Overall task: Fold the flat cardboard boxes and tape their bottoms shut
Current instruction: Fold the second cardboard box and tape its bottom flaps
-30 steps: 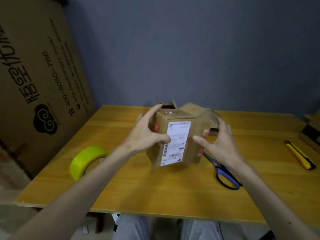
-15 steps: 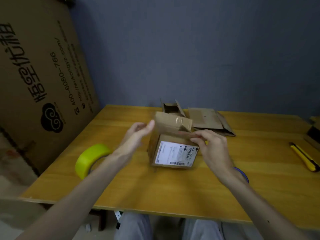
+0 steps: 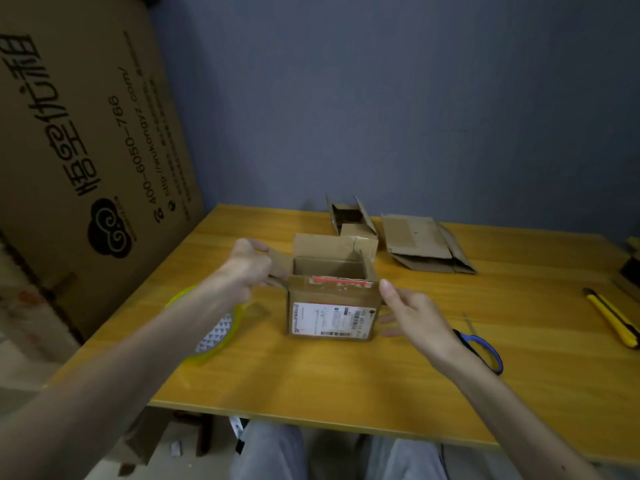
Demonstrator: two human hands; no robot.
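Your box (image 3: 330,306) stood open-topped mid-tabletop (image 3: 346,382). Your left hand (image 3: 247,268) held its left flap (image 3: 278,268) in clenched fingers, while your right hand (image 3: 415,313), fingers released, was just beside the right wall. You seemed to be spreading flaps. The flat box (image 3: 419,240) behind probably came next. The tape roll (image 3: 218,337) and scissors (image 3: 481,344) crowded your wrists.
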